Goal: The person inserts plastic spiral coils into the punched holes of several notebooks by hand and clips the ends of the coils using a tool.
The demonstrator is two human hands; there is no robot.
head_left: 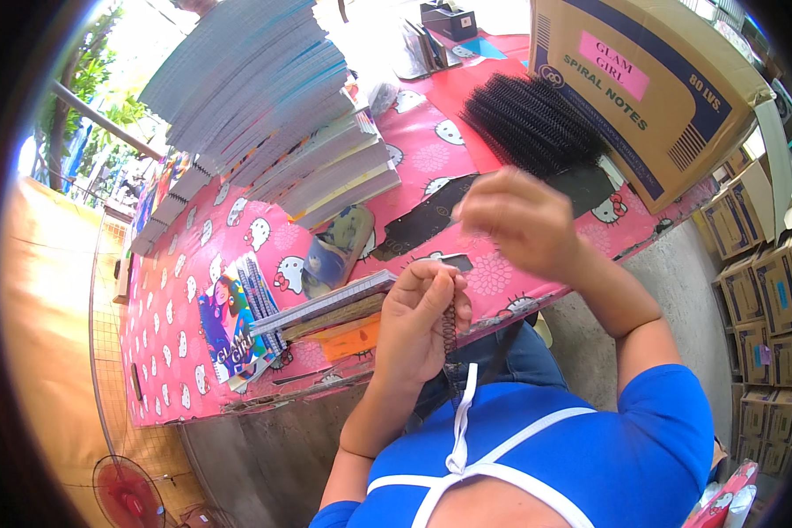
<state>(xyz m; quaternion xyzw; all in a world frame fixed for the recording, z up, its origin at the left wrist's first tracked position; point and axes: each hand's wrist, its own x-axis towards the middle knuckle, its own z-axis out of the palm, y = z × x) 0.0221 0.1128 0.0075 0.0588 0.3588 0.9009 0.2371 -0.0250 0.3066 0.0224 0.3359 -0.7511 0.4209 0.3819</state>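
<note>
My left hand [418,317] is closed, with thumb and fingertips pinching a thin black spiral binding coil [450,343] that hangs down over the table's near edge. Above and to the right of it, my right hand [521,222] is raised over the table with its fingers bent. Motion smears those fingers, so I cannot see whether they hold anything. Just beyond the right hand lies a heap of black spiral coils [537,119]. Left of my left hand are some sheets of bound paper [326,304] and a few spiral notebooks [238,330] with colourful covers.
Tall stacks of paper pads [246,97] stand at the far left of the pink patterned table [180,339]. A large cardboard box [669,53] fills the right end. At the back sits a black tape dispenser [449,19]. More cartons [770,295] are piled beyond, and a red fan [128,493] stands lower left.
</note>
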